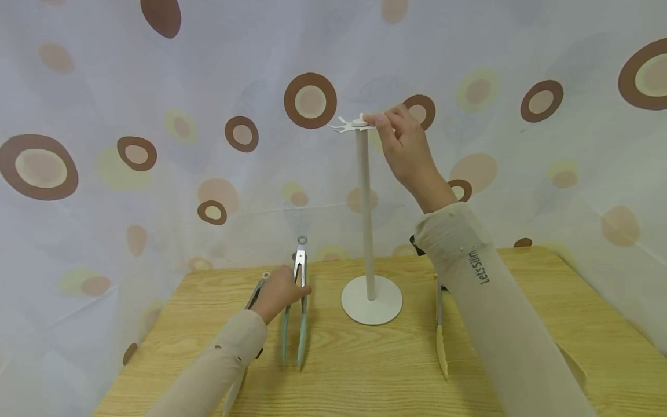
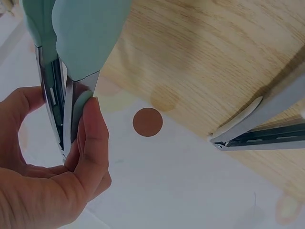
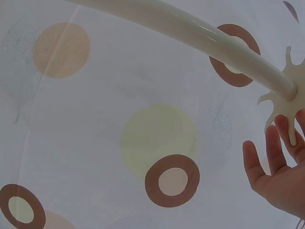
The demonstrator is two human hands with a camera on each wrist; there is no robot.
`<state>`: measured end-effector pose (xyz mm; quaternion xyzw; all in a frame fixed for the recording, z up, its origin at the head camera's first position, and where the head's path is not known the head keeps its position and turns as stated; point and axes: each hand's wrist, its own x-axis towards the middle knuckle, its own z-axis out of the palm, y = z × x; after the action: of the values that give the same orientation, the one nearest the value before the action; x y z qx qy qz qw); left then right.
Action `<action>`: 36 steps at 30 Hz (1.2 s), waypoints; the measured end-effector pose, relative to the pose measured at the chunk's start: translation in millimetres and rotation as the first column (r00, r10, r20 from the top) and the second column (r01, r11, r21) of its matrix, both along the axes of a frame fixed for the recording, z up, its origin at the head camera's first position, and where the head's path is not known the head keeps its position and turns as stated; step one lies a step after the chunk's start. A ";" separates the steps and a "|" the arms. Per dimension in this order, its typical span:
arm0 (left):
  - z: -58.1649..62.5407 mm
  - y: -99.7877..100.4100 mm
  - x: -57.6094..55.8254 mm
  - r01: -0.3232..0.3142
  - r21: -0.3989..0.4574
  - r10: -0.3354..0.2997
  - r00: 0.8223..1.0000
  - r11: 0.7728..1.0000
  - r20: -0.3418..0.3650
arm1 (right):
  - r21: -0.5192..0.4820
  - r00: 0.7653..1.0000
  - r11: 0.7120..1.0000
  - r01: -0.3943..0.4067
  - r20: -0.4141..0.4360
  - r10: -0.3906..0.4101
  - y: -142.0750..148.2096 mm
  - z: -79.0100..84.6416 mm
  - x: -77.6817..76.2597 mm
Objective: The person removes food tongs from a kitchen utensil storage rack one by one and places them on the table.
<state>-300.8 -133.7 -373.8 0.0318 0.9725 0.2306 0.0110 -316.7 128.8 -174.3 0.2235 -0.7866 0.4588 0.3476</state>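
Observation:
My left hand (image 1: 280, 294) grips metal tongs (image 1: 303, 339) with mint-green tips, raised with the tips downward. In the left wrist view the thumb and fingers close on both metal arms, just behind the green ends. Up high, my right hand (image 1: 409, 147) pinches one hook at the top of a white utensil stand (image 1: 366, 214). The right wrist view shows the hooked top (image 3: 300, 90) partly cut off by the frame, with some fingers spread below it. The stand is upright on its round base (image 1: 372, 315).
A second pair of tongs (image 2: 259, 133) lies left on the wooden table (image 1: 333, 382), partly behind my left hand. Yellow-tipped tongs (image 1: 441, 350) lie right of the stand. A pale rounded thing (image 1: 573, 366) shows beside my right sleeve. A dotted curtain (image 1: 292, 197) hangs behind.

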 end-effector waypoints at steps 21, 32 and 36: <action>-13.1 2.3 -6.3 0.044 -0.055 -0.043 0.999 0.998 0.005 | 0.000 1.000 1.000 -0.004 0.007 0.004 1.2 -0.9 0.4; -23.6 2.5 -8.7 0.056 -0.025 -0.055 0.998 0.998 0.042 | -0.009 1.000 1.000 -0.009 0.006 0.009 1.8 -1.5 -0.4; -26.0 3.8 -9.0 0.069 -0.031 -0.069 0.997 0.997 0.027 | -0.009 1.000 1.000 -0.011 0.010 0.011 2.8 -1.4 -0.8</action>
<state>-309.8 -129.9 -399.8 0.0622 0.9741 0.2150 0.0321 -317.5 131.6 -175.6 0.2240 -0.7849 0.4654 0.3422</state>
